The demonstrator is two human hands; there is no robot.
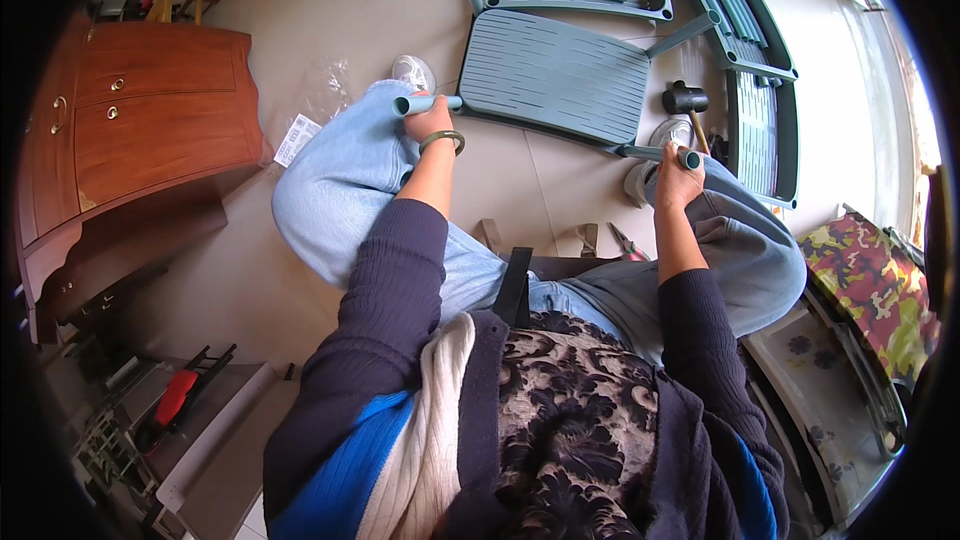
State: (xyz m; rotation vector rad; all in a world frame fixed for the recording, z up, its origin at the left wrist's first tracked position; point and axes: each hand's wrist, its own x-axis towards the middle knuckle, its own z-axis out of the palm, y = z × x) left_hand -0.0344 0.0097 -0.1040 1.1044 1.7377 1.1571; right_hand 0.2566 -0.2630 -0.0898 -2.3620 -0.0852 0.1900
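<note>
Over the floor (540, 185), a teal shelf (555, 75) is seen, its right edge flanked by a black-headed mallet (685, 98). The left hand's grip (428, 121) is wrapped around the shelf's near-left corner tube (406, 106); by the right hand's grip (679, 182), the near-right corner tube (688, 158) is clasped.

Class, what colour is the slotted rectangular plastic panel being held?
The panel is greyish teal, clearest in the head view.

Floor (360, 10): pale, glossy tile
Trays (755, 130): slatted, teal, ahead and to the right
Mallet (687, 99): black-headed, beside the right-hand trays
Plastic wrap (328, 85): clear, crumpled
Sheet (294, 142): white, near the wooden cabinet (165, 130)
Pliers (629, 246): red-handled
</note>
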